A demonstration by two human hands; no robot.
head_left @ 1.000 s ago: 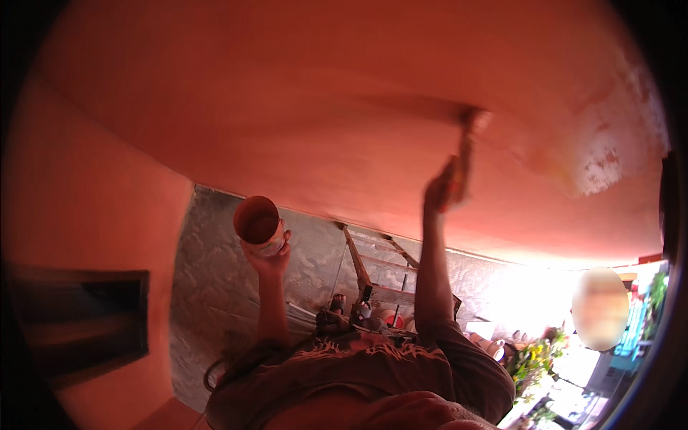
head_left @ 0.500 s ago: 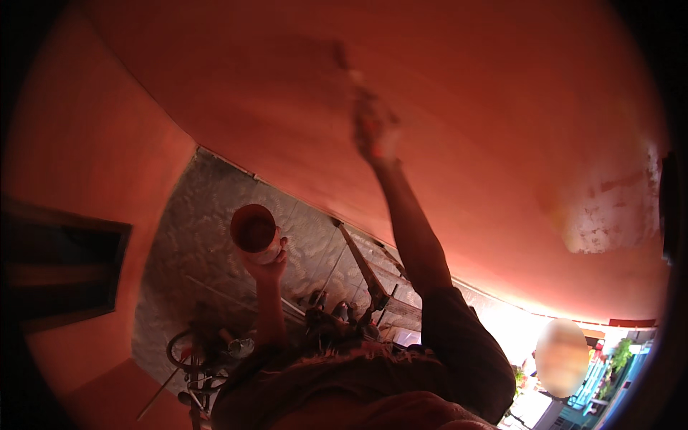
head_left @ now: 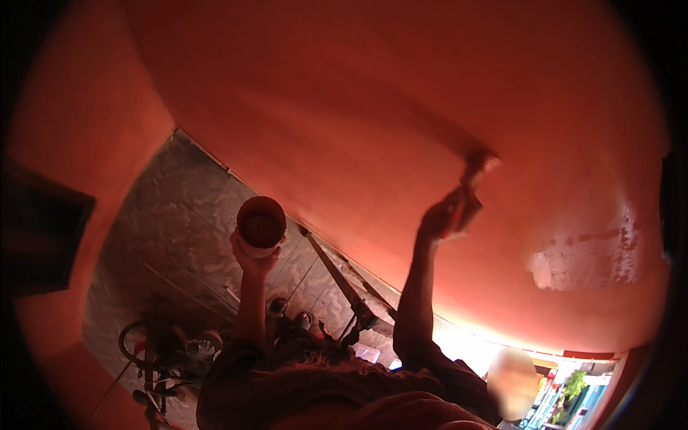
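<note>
Right hand (head_left: 438,216) has its grip closed around the handle of a paintbrush (head_left: 476,170). The brush is up against the reddish-orange wall (head_left: 337,93), right of centre, and its shadow runs into the bristles, so I read contact. Slight blur at the tip, can't be certain.

Left hand (head_left: 254,259) grips a cup (head_left: 261,209) from below and around its side, mouth facing the camera, well apart from the brush. Inside is dark; can't tell how much is in it or whether it's wet.

Step in hand, my read: a brush stroke on the wall, cup kept in reserve. Next move calls for even pressure on the bristles and a level cup. If the brush is running dry, it needs a trip back to the cup. Pale, uneven patch (head_left: 588,258) on the wall lies right of the brush, apart from it; looks like the spot most in want of cover.

Around: wooden ladder (head_left: 335,275) between the forearms, near the wall foot; patterned floor (head_left: 193,193) below; dark framed opening (head_left: 50,229) at far left.

Labels: none readable. Shirt (head_left: 337,390) has a faint pale pattern, no letters I can make out. No brand visible on brush or cup.
</note>
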